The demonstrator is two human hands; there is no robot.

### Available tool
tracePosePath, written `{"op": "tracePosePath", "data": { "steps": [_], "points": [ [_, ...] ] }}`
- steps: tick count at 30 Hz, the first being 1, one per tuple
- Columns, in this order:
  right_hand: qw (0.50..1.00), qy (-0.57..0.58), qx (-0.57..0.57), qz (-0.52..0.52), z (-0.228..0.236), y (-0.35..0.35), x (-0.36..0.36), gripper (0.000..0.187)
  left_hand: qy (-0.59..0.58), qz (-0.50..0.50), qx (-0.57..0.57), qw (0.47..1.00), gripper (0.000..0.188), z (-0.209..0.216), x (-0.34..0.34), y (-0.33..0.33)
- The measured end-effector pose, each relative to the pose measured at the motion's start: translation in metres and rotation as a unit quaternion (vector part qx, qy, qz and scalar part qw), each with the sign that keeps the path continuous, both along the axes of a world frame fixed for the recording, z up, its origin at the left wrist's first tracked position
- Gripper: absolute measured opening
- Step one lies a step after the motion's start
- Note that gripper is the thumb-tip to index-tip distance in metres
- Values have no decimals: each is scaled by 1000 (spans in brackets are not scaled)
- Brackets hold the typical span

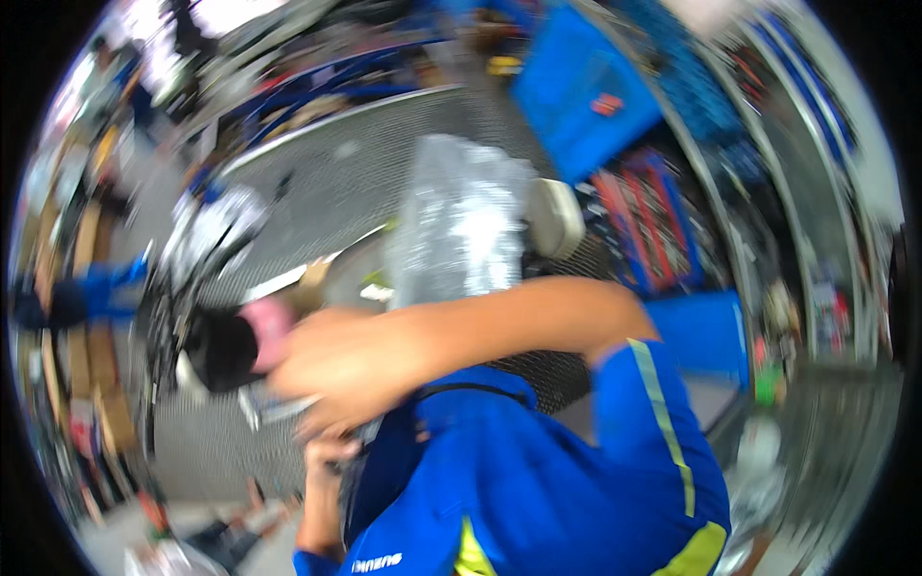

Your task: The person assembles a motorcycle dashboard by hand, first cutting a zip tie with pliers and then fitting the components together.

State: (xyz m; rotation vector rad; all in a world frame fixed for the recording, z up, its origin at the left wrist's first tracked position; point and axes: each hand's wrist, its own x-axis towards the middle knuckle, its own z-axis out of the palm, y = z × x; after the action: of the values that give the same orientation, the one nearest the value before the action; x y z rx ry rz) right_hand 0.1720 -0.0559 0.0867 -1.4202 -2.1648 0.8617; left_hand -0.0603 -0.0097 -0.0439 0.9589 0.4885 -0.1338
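Observation:
Motion smears much of the view. My right arm reaches across my body to the left, and my right hand (351, 365) hangs just above my left; its fingers are too blurred to read. Lower down, my left hand (331, 453) has its fingers curled near a small dark thing I cannot make out. A black rounded thing (219, 348) with a pink part (268, 331) sits beside my right hand, but whether they touch is unclear. Beyond my forearm lies a clear plastic-wrapped bundle (466, 216) on the grey textured bench (336, 154).
A white rounded container (554, 219) stands right of the bundle. Farther right are an open blue case (591, 91) and a tray of red-lined tools (643, 226). Crumpled clear plastic (216, 230) lies at left. Shelves (812, 192) line the right side. Another person (72, 298) is at the far left.

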Motion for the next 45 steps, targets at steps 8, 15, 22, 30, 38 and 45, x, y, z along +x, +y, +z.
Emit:
{"op": "tracePosePath", "data": {
  "steps": [8,15,22,30,38,45],
  "points": [
    [970,-178,82,144,49,155,-121,63,-5,26,56,998,101,-13,22,32],
    [972,-199,90,88,88,173,-117,58,-22,-17,23,999,102,-2,22,55],
    [960,-269,65,31,109,104,-106,54,-49,-73,-50,995,102,8,33,19],
    [949,96,152,-258,34,-212,25,31,-66,-186,-176,964,104,-1,89,-117],
    [705,246,123,-654,-92,-489,99,22,-2,-410,-276,869,105,-4,178,-294],
    [576,298,86,-756,-154,-633,119,16,97,-524,-234,813,113,8,256,-394]
  ]
}}
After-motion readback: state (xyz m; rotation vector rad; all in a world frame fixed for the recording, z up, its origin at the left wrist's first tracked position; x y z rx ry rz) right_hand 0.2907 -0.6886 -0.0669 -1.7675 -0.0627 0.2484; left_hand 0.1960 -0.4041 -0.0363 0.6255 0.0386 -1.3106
